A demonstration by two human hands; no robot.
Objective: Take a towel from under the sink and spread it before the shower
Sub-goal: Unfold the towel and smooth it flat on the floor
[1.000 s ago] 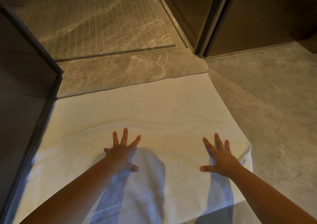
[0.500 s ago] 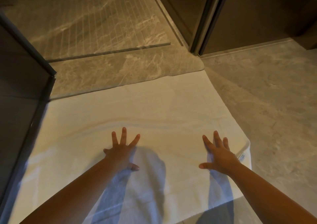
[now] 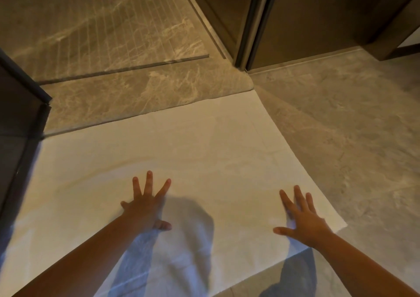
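Now | towel (image 3: 204,155) flat under both | left hand (image 3: 145,208) splayed | right hand (image 3: 304,221) splayed

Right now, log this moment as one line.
towel: spread before shower | left hand: open, flat on towel | right hand: open, flat on towel

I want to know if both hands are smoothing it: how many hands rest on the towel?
2. The left hand lies flat, fingers spread, near the middle of the towel; the right hand lies flat near its right edge. Neither is hidden.
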